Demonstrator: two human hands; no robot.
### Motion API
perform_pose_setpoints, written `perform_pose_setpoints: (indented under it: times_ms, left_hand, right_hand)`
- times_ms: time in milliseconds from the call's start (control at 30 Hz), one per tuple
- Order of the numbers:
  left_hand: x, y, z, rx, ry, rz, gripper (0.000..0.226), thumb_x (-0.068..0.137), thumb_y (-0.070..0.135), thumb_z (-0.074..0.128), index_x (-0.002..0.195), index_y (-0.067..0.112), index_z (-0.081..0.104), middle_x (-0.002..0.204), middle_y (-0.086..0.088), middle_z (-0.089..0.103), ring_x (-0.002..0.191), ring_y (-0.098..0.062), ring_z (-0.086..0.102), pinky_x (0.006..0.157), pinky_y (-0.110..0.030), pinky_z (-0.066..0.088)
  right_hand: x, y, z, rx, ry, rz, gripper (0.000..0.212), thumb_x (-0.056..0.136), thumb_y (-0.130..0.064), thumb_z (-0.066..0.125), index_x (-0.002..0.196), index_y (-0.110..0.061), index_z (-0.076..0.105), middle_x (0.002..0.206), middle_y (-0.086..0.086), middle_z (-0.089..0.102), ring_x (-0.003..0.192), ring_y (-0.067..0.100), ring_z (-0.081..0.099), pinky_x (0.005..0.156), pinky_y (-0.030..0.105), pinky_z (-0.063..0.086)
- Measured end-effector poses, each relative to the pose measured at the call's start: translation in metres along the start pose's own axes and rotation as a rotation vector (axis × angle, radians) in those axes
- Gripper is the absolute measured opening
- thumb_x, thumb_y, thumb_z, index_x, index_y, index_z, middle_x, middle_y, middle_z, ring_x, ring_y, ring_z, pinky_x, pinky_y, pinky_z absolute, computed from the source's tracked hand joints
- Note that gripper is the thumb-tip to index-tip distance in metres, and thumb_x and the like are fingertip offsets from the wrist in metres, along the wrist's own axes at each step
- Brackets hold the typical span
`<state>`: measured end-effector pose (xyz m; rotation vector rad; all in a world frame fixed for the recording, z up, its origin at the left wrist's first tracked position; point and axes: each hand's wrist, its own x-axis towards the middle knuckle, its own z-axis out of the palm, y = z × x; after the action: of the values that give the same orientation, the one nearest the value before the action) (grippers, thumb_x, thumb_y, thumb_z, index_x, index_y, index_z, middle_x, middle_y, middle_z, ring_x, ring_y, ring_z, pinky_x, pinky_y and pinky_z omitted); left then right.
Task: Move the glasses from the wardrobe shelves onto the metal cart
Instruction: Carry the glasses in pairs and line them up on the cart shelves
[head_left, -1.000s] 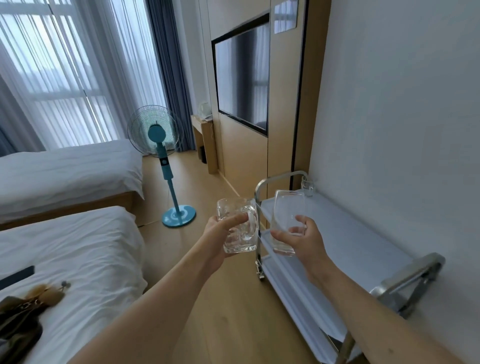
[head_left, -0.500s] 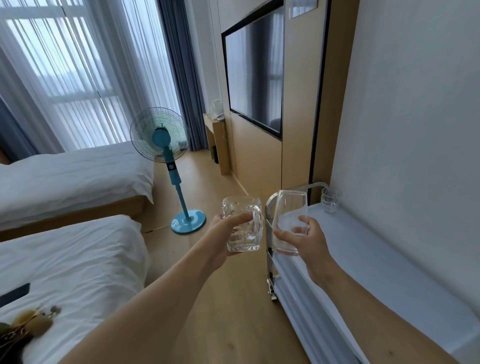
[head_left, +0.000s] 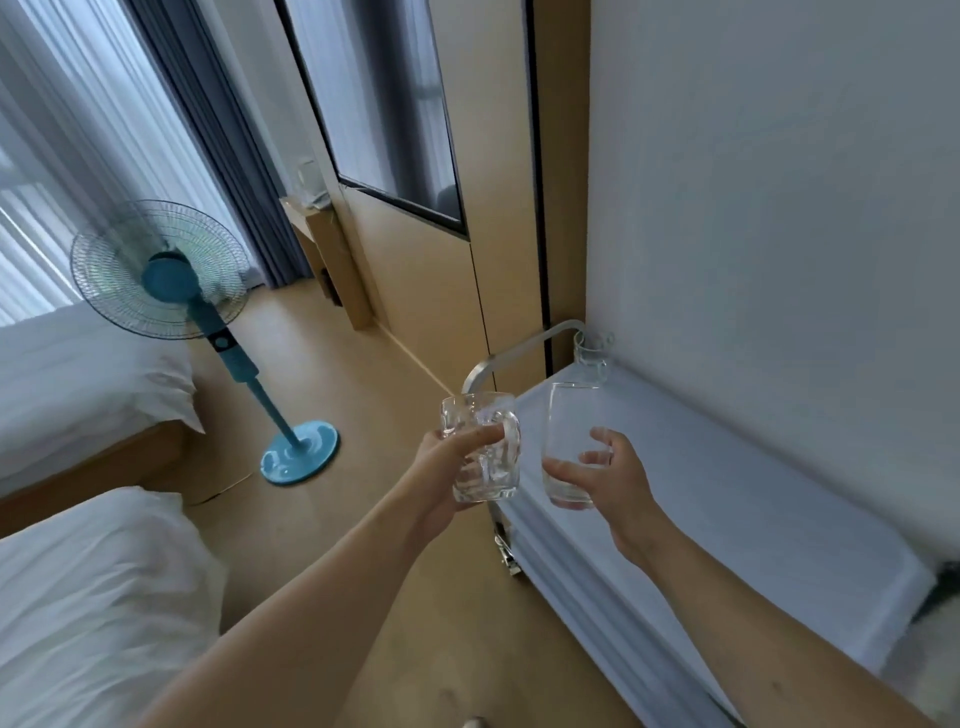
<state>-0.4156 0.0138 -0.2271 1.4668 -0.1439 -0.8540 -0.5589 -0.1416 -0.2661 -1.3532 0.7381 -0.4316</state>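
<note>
Stood along white wall: long metal cart with pale blue top shelf. Left of it, white-sheeted beds and teal pedestal fan on wooden floor. Held above cart's near-left edge: clear handled glass mug, gripped by left hand, fingers curled round its body. Just beside, tall plain clear tumbler, gripped low by right hand, thumb and fingers wrapped. Parked upright at cart's far corner: small clear glass.
</note>
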Motion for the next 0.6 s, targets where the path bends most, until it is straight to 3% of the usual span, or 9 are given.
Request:
perform_pose_setpoints:
  times_ms: [67,167,267,433,600]
  left_hand:
    - [0.022,0.003,0.002,0.009,-0.056,-0.014,0.088,0.058,0.026,0.092,0.134,0.008,0.054,0.118,-0.019,0.071,0.089,-0.035,0.074,0.074,-0.051,0.060]
    - [0.058,0.008,0.003,0.046,-0.115,-0.036,0.080,0.057,0.031,0.094,0.128,0.013,0.061,0.118,-0.017,0.069,0.096,-0.034,0.066,0.091,-0.061,0.055]
    - [0.098,0.013,0.005,0.068,-0.146,-0.072,0.087,0.050,0.039,0.099,0.127,0.020,0.063,0.127,-0.014,0.066,0.102,-0.034,0.064,0.092,-0.057,0.055]
    - [0.152,0.012,0.007,0.157,-0.237,-0.146,0.098,0.042,0.039,0.102,0.128,0.017,0.060,0.117,-0.011,0.073,0.106,-0.034,0.072,0.089,-0.057,0.059]
    - [0.199,0.007,0.009,0.247,-0.318,-0.159,0.097,0.039,0.039,0.103,0.124,0.018,0.061,0.113,-0.005,0.075,0.107,-0.029,0.070,0.098,-0.053,0.054]
  right_hand:
    - [0.013,0.004,0.001,0.000,0.046,0.018,0.084,0.072,-0.023,0.091,0.140,-0.021,0.041,0.125,0.007,0.052,0.101,0.011,0.057,0.071,0.022,0.047]
    - [0.031,0.006,0.002,0.018,0.119,0.045,0.087,0.071,-0.023,0.091,0.141,-0.020,0.041,0.125,0.006,0.052,0.103,0.015,0.059,0.073,0.024,0.051]
    - [0.052,0.011,0.004,0.025,0.194,0.075,0.089,0.069,-0.026,0.093,0.141,-0.021,0.041,0.123,0.004,0.052,0.106,0.018,0.061,0.088,0.034,0.054]
    - [0.081,0.014,0.011,0.025,0.328,0.102,0.084,0.069,-0.026,0.092,0.137,-0.024,0.042,0.122,0.004,0.053,0.106,0.019,0.062,0.091,0.038,0.056]
    - [0.098,0.024,0.019,0.033,0.445,0.150,0.083,0.068,-0.026,0.093,0.134,-0.027,0.043,0.121,0.003,0.053,0.106,0.020,0.063,0.093,0.040,0.056]
